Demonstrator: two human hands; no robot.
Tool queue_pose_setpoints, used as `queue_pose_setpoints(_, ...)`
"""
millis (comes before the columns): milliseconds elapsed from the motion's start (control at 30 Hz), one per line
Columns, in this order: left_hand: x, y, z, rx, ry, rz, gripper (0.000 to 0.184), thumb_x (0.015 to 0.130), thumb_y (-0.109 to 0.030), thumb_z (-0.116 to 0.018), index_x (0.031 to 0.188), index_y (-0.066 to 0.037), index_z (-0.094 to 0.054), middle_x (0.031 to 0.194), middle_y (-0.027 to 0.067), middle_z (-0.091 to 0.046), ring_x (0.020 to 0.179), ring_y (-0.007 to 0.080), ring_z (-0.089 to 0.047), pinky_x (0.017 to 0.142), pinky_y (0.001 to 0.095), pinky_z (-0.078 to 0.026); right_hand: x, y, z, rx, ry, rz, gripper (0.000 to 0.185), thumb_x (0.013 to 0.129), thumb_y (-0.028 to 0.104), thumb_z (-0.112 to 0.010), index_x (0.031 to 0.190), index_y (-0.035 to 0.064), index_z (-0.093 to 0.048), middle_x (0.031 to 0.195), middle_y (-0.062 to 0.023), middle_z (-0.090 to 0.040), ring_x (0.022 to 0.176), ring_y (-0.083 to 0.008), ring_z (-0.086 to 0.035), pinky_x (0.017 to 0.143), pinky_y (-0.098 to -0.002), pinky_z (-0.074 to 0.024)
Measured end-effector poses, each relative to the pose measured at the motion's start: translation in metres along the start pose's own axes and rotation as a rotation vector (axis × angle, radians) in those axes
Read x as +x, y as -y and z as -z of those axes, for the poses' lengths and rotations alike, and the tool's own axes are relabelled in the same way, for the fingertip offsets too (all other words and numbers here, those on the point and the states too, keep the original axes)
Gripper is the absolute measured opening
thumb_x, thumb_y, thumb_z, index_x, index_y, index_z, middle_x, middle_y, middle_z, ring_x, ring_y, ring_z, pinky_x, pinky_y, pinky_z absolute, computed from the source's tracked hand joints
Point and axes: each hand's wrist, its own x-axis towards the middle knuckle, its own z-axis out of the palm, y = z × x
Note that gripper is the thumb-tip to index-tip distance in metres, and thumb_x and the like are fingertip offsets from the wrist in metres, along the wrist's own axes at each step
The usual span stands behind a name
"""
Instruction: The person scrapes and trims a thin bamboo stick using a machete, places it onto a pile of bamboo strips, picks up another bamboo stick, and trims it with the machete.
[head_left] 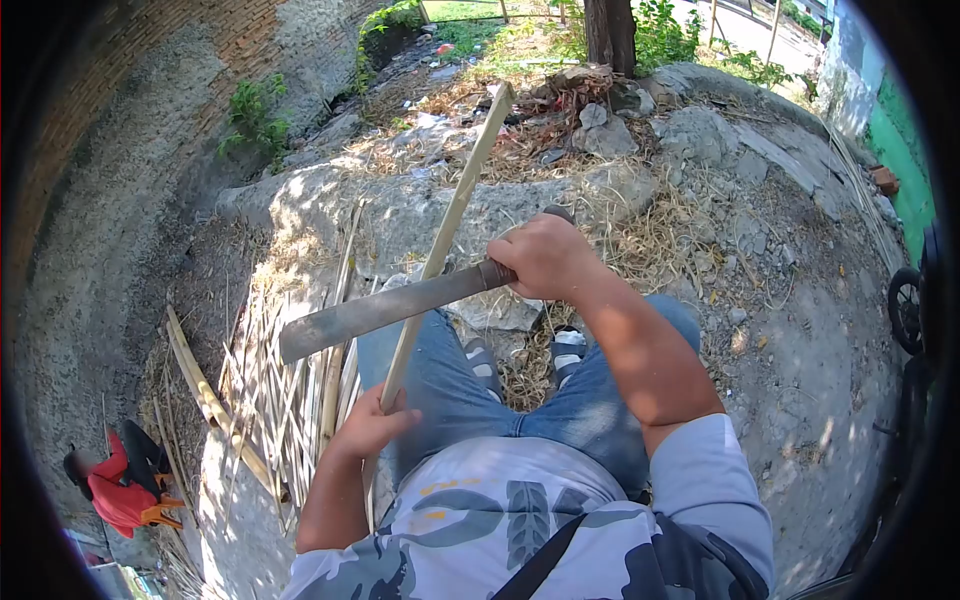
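My right hand [545, 257] is closed around the dark handle of a machete [390, 312]. Its broad grey blade points left and crosses over a long bamboo strip [455, 215]; whether blade and strip touch I cannot tell. Lower down, my left hand [370, 425] grips that strip near its lower end, beside my left thigh. The strip slants up and away, its far end above the rubble ledge. To the left, many thin split bamboo strips [285, 370] lie in a pile on the ground.
Thicker bamboo poles [215, 405] lie left of the pile. A person in red [112, 490] sits on an orange chair at lower left. A rough stone ledge [440, 225] runs ahead, with a tree trunk [610, 35] behind it. A wheel [905, 310] stands at right.
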Motion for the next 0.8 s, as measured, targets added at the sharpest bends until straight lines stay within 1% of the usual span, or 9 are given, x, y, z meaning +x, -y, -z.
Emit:
queue_pose_setpoints(133, -0.013, 0.006, 0.004, -0.057, 0.038, 0.056, 0.030, 0.083, -0.010, -0.080, 0.081, -0.013, -0.050, 0.070, -0.0078, -0.044, 0.063, 0.0063, -0.045, 0.057, 0.0273, -0.038, -0.011, -0.037, -0.008, 0.150, -0.055, -0.274, 0.022, 0.076, 0.025, -0.076, 0.091, 0.0142, -0.066, 0.078, -0.0123, -0.070, 0.078, -0.0369, -0.070, 0.069, -0.0516, -0.0544)
queue_pose_setpoints(233, -0.011, -0.003, -0.002, -0.079, -0.004, 0.099, 0.030, 0.083, -0.010, -0.080, 0.082, -0.013, -0.050, 0.071, -0.0070, -0.047, 0.064, 0.0070, -0.048, 0.058, 0.0274, -0.040, -0.012, -0.041, -0.014, 0.127, -0.014, -0.289, 0.020, 0.077, 0.026, -0.076, 0.091, 0.0156, -0.066, 0.079, -0.0126, -0.070, 0.078, -0.0372, -0.071, 0.069, -0.0517, -0.0547)
queue_pose_setpoints(333, -0.003, 0.010, -0.001, -0.055, -0.024, 0.162, 0.028, 0.084, -0.010, -0.079, 0.083, -0.013, -0.051, 0.073, -0.0065, -0.048, 0.066, 0.0070, -0.048, 0.059, 0.0277, -0.040, -0.010, -0.031, -0.020, 0.103, -0.002, -0.298, 0.019, 0.078, 0.027, -0.075, 0.091, 0.0159, -0.067, 0.077, -0.0123, -0.070, 0.076, -0.0367, -0.071, 0.069, -0.0518, -0.0548)
queue_pose_setpoints(433, 0.003, 0.010, -0.007, -0.026, -0.046, 0.133, 0.026, 0.084, -0.010, -0.078, 0.083, -0.013, -0.052, 0.075, -0.0063, -0.049, 0.067, 0.0069, -0.048, 0.060, 0.0278, -0.040, -0.005, -0.016, -0.020, 0.120, 0.101, -0.201, 0.019, 0.077, 0.026, -0.074, 0.090, 0.0151, -0.066, 0.076, -0.0112, -0.070, 0.076, -0.0358, -0.071, 0.069, -0.0513, -0.0552)
queue_pose_setpoints(567, 0.007, 0.003, -0.011, 0.089, -0.054, 0.092, 0.026, 0.084, -0.009, -0.077, 0.084, -0.012, -0.052, 0.074, -0.0066, -0.048, 0.067, 0.0068, -0.045, 0.059, 0.0281, -0.039, 0.001, -0.003, -0.021, 0.065, 0.114, -0.007, 0.020, 0.074, 0.024, -0.075, 0.090, 0.0155, -0.067, 0.076, -0.0092, -0.069, 0.076, -0.0341, -0.071, 0.069, -0.0491, -0.0557)
queue_pose_setpoints(633, 0.004, 0.011, -0.003, 0.092, -0.035, 0.063, 0.026, 0.084, -0.010, -0.077, 0.084, -0.012, -0.051, 0.074, -0.0065, -0.047, 0.067, 0.0068, -0.045, 0.059, 0.0281, -0.039, -0.004, -0.021, -0.016, 0.059, 0.065, -0.122, 0.018, 0.075, 0.023, -0.075, 0.089, 0.0154, -0.067, 0.076, -0.0091, -0.069, 0.076, -0.0349, -0.071, 0.069, -0.0493, -0.0554)
queue_pose_setpoints(667, -0.002, 0.010, 0.000, 0.114, -0.062, 0.083, 0.026, 0.084, -0.010, -0.077, 0.084, -0.012, -0.051, 0.074, -0.0065, -0.046, 0.066, 0.0067, -0.044, 0.058, 0.0281, -0.038, -0.007, -0.032, -0.014, 0.055, 0.042, -0.179, 0.018, 0.076, 0.023, -0.075, 0.089, 0.0154, -0.067, 0.076, -0.0091, -0.069, 0.076, -0.0353, -0.071, 0.069, -0.0495, -0.0553)
queue_pose_setpoints(767, -0.015, -0.006, 0.002, 0.173, -0.120, 0.113, 0.027, 0.085, -0.009, -0.077, 0.084, -0.012, -0.050, 0.073, -0.0065, -0.045, 0.065, 0.0066, -0.043, 0.056, 0.0278, -0.037, -0.016, -0.058, -0.012, 0.244, 0.026, -0.408, 0.019, 0.077, 0.022, -0.074, 0.092, 0.0139, -0.067, 0.081, -0.0127, -0.072, 0.083, -0.0370, -0.072, 0.074, -0.0518, -0.0562)
queue_pose_setpoints(800, -0.014, -0.008, 0.001, 0.184, -0.131, 0.110, 0.027, 0.085, -0.010, -0.077, 0.084, -0.012, -0.050, 0.073, -0.0064, -0.045, 0.064, 0.0065, -0.043, 0.056, 0.0277, -0.037, -0.014, -0.051, 0.000, 0.176, 0.067, -0.458, 0.018, 0.078, 0.023, -0.074, 0.091, 0.0128, -0.067, 0.082, -0.0130, -0.072, 0.084, -0.0375, -0.071, 0.074, -0.0524, -0.0559)
